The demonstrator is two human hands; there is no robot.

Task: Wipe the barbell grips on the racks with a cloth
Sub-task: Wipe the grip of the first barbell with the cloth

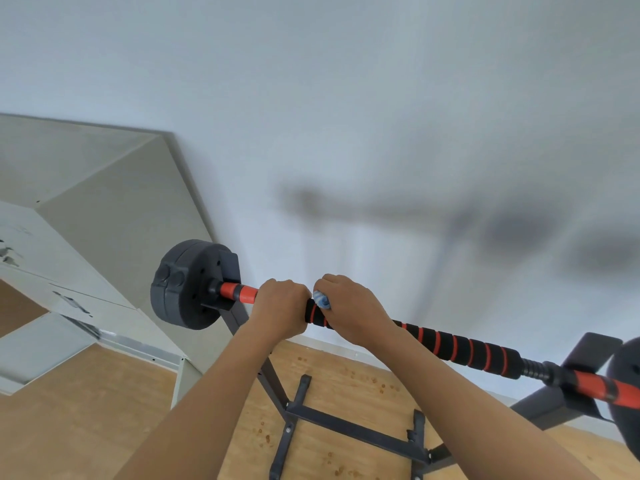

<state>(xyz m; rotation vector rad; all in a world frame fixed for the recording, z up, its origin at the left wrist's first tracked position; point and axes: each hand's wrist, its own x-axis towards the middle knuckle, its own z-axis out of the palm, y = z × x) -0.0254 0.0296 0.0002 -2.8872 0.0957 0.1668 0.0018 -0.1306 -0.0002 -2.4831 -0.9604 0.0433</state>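
A barbell lies across a dark metal rack (353,431), running from centre left to lower right. Its foam grip (460,349) is black with orange spiral stripes. My left hand (282,306) grips the bar at the grip's left end, beside an orange sleeve (239,292). Right beside it, my right hand (349,308) wraps around the grip, holding a blue and white cloth (322,299) against the foam. Only a small fold of the cloth shows between the two hands.
A black weight plate (188,284) sits on the bar's left end and another (627,396) at the right edge. A pale wall stands close behind the bar. A grey cabinet (86,216) fills the left side. Wooden floor (346,386) lies below.
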